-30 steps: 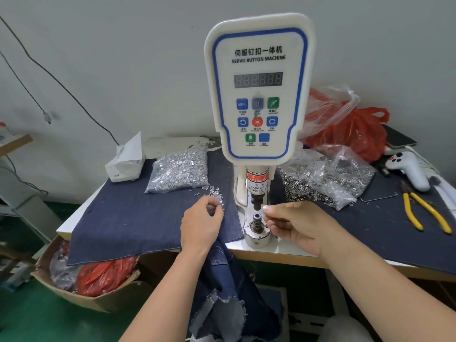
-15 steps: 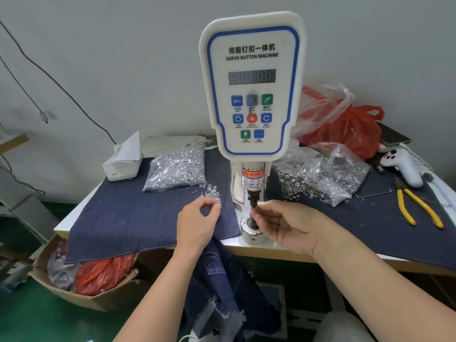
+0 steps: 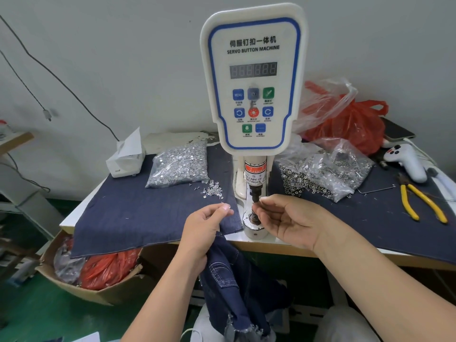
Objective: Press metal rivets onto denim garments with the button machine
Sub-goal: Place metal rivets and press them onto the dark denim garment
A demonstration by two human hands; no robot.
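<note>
The white servo button machine (image 3: 251, 82) stands at the table's front edge, its punch (image 3: 255, 193) above the round lower die (image 3: 254, 227). My right hand (image 3: 291, 218) reaches in from the right and pinches a small metal piece at the gap between punch and die; the piece is barely visible. My left hand (image 3: 207, 225) hovers just left of the die, thumb and forefinger pinched on a tiny rivet. A dark denim garment (image 3: 237, 280) hangs below the table edge under my left wrist. Loose rivets (image 3: 212, 190) lie on the denim cloth (image 3: 138, 213).
A bag of silver rivets (image 3: 180, 166) and a tissue box (image 3: 125, 156) sit at the back left. Right of the machine are a bag of metal rings (image 3: 328, 171), yellow pliers (image 3: 419, 201), a white controller (image 3: 407, 161) and a red plastic bag (image 3: 345, 119). A cardboard box (image 3: 98, 290) stands below left.
My right hand has moved left, bringing its fingertips in over the lower die under the punch. My left hand has drawn back from the loose rivets, still pinched.
</note>
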